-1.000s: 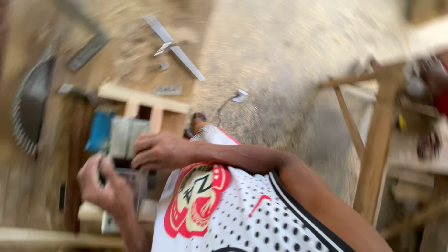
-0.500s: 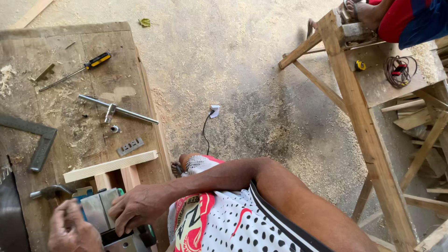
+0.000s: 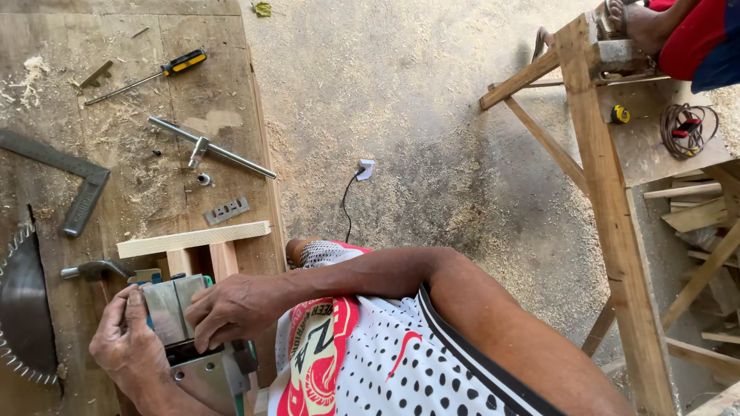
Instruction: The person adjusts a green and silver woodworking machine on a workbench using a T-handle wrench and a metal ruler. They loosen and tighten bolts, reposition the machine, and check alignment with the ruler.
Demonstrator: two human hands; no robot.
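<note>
Both my hands are on an electric hand planer (image 3: 181,323) lying base-up at the near edge of a wooden workbench (image 3: 139,69). My left hand (image 3: 127,350) grips its left side, thumb up along the metal sole. My right hand (image 3: 227,308) rests over the right side of the sole, fingers curled on it. The planer's lower body is partly hidden under my hands.
On the bench lie a screwdriver (image 3: 146,73), a steel T-bar wrench (image 3: 208,146), a framing square (image 3: 69,181), a small metal plate (image 3: 226,210), a wood T-piece (image 3: 193,240), a hammer (image 3: 96,270) and a circular saw blade (image 3: 23,308). A wooden trestle (image 3: 609,192) stands right, with another person's foot (image 3: 632,23).
The view has steadied and shifted down and right from a blurred sweep. My hands stay on the planer in much the same grip.
</note>
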